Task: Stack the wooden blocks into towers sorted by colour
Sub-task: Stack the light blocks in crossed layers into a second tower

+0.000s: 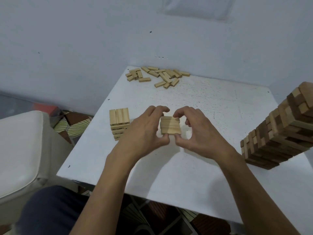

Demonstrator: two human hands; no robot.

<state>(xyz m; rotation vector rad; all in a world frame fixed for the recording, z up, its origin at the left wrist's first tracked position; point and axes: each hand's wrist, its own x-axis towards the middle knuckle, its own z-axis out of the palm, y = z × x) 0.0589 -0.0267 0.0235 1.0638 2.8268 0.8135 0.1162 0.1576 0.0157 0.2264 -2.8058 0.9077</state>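
A small layer of light wooden blocks [170, 125] sits mid-table, pinched from both sides. My left hand [144, 133] grips its left edge with thumb and fingers; my right hand [199, 131] grips its right edge the same way. Left of them stands a short light-wood tower [119, 123], several layers high. A loose pile of light blocks [157, 76] lies at the table's far edge. At the right stands a tall tower of mixed dark and light blocks [279, 131].
The white table [169, 167] meets a pale wall at the back. A white cushioned seat [18, 150] is at the left, patterned floor below. My dark-clothed knee [50, 211] is under the near left corner.
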